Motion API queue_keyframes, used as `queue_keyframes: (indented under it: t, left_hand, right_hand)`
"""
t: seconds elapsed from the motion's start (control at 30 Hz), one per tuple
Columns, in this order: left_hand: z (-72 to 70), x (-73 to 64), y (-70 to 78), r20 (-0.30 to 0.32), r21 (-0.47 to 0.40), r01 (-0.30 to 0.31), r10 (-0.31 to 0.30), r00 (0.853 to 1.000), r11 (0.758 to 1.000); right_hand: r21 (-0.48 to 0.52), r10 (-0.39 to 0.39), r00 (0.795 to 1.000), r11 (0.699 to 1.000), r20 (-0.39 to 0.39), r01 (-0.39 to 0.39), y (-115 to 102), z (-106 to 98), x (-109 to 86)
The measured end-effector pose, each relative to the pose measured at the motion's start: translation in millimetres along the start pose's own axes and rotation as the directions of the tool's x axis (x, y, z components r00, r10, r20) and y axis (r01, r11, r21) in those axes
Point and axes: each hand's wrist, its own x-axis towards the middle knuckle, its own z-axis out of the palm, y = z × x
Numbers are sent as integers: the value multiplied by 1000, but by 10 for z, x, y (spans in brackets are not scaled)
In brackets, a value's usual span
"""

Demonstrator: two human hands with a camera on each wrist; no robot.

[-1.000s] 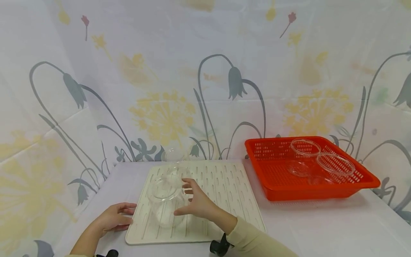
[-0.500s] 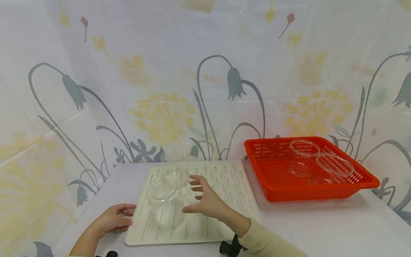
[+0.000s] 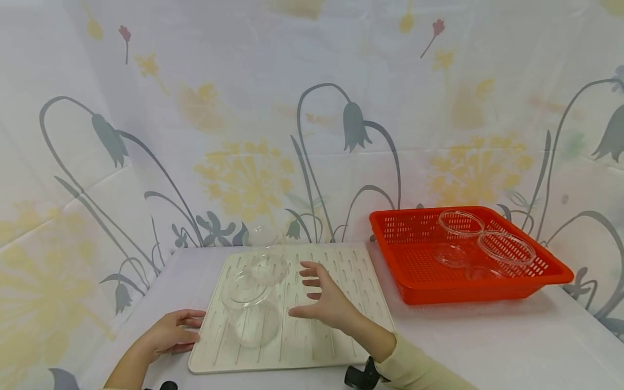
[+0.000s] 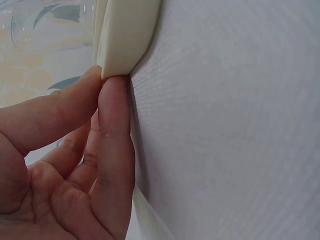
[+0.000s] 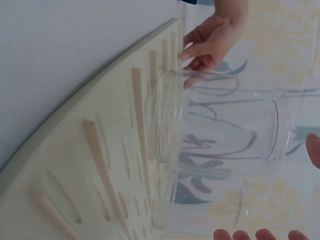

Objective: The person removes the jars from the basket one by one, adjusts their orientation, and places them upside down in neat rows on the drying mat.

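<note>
Two clear jars stand upside down on a cream ridged drying mat (image 3: 341, 303). The nearer jar (image 3: 253, 325) is at the mat's left front; the farther jar (image 3: 267, 265) stands behind it. To the right of the nearer jar, above the mat, my right hand (image 3: 326, 298) has its thumb and fingers spread apart around nothing. In the right wrist view its fingertips (image 5: 240, 235) show at the lower edge, apart from the jars. My left hand (image 3: 170, 331) rests at the mat's left edge; its straight thumb and index finger (image 4: 115, 115) touch the mat's rim (image 4: 127, 40).
A red perforated basket (image 3: 468, 292) stands at the right on the white-covered table (image 3: 439, 341). Two more clear jars (image 3: 507, 249) stand in it with their mouths up. A flower-patterned cloth (image 3: 234, 108) hangs behind the table.
My right hand has drawn away from the nearer jar, moving right and slightly back, its fingers still spread. The left hand stays at the mat's edge, and the jars keep their places.
</note>
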Motion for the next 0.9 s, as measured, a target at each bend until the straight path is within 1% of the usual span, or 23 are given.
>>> queue_keyframes:
  t: [0.27, 0.57, 0.9]
  left_hand:
    - [-6, -7, 13, 5, 2, 4, -4, 1000, 1000]
    - [0, -26, 20, -1, 1, 2, -2, 1000, 1000]
    - [9, -42, 33, 1, 7, -7, 7, 1000, 1000]
  right_hand:
    - [-18, -21, 998, 1000, -62, 20, -9, -133, -40]
    - [-33, -6, 992, 999, -130, 2, -13, -266, -80]
    - [-37, -7, 974, 999, -225, -1, -7, -411, -136]
